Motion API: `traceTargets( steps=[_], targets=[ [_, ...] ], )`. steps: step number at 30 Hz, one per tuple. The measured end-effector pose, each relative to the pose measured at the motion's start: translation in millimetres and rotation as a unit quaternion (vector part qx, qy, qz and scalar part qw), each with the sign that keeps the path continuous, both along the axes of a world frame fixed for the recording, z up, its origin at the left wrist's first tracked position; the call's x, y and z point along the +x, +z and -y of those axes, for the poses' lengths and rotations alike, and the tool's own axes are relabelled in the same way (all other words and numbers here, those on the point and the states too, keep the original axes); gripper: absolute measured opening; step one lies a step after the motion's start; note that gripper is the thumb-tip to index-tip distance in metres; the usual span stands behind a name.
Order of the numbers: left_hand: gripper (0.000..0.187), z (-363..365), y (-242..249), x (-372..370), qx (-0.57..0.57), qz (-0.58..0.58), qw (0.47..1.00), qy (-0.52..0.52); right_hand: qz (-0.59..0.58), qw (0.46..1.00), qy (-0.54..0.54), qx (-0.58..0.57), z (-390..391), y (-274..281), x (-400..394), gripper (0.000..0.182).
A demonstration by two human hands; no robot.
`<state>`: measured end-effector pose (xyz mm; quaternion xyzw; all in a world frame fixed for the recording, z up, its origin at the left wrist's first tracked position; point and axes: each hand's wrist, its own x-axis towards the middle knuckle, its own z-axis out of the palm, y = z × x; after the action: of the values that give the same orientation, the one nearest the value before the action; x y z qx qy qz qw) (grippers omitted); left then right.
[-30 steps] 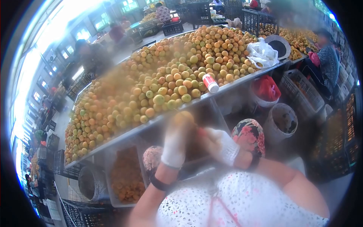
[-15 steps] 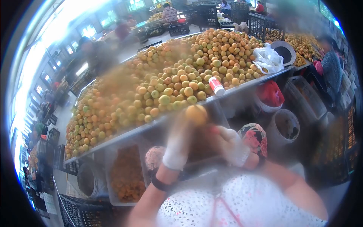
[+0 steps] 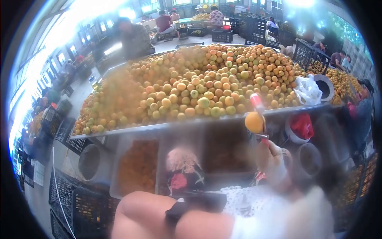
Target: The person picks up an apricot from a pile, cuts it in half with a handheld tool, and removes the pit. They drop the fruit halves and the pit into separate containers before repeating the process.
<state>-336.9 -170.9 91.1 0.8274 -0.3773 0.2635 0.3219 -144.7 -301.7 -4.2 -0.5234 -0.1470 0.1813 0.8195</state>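
Observation:
My right hand (image 3: 275, 162), in a white glove, is closed round a small red-handled tool (image 3: 265, 141) with a metal head. At the head's upper end is a smooth orange apricot (image 3: 254, 122), close to the tray's front edge. My left forearm, with a black band (image 3: 175, 216) on it, crosses low in front of me to the right. A blurred white glove, my left hand (image 3: 288, 218), lies close to the camera; its fingers are smeared. A red-and-white bottle (image 3: 256, 102) stands just behind the apricot, on the tray's near side.
Heaped apricots (image 3: 191, 89) cover the long metal-edged tray (image 3: 167, 126). A white plastic bag (image 3: 308, 91) lies at its right end. Below are a tub of orange pieces (image 3: 137, 167), a bucket with a red bag (image 3: 301, 126) and black crates (image 3: 87, 209). Other people sit farther off.
My hands have moved apart and to the right. The right hand now holds the tool up with the apricot at its head; the left has dropped low and near the camera. The view has turned left.

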Motion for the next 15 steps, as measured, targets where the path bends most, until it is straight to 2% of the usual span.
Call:
traceTargets(
  steps=[2, 3, 7, 9, 11, 13, 14, 15],
  targets=[
    [0.053, 2, 4, -1, 0.031, 0.002, 0.999, -0.020, -0.008, 1.000, 0.005, -0.016, 1, 20, -13, 0.016],
    [0.057, 2, 7, -1, 0.048, 0.003, 0.998, -0.028, -0.003, 0.996, -0.012, -0.083, 2, 9, -7, 0.015],
    [0.073, 2, 20, 11, 0.114, 0.016, 0.991, -0.072, 0.031, 0.995, 0.017, -0.094, 5, 3, 0, 0.017],
    [0.082, 3, 30, 25, 0.146, 0.019, 0.983, -0.107, 0.037, 0.995, 0.065, 0.067, -2, -11, 6, 0.018],
    [0.087, 4, 40, 49, 0.155, 0.025, 0.974, -0.164, -0.020, 1.000, 0.009, 0.004, -8, -11, 4, 0.018],
    [0.050, -31, 55, 86, 0.053, 0.023, 0.998, 0.024, 0.084, 0.987, 0.018, -0.133, -5, 19, -5, 0.016],
    [0.040, -47, 53, 99, 0.008, 0.014, 0.992, 0.126, 0.102, 0.991, 0.026, -0.078, -8, 7, 1, 0.017],
    [0.055, -60, 30, 105, -0.084, -0.093, 0.953, 0.276, 0.111, 0.988, 0.020, -0.108, -7, 16, -2, 0.017]
  ],
)
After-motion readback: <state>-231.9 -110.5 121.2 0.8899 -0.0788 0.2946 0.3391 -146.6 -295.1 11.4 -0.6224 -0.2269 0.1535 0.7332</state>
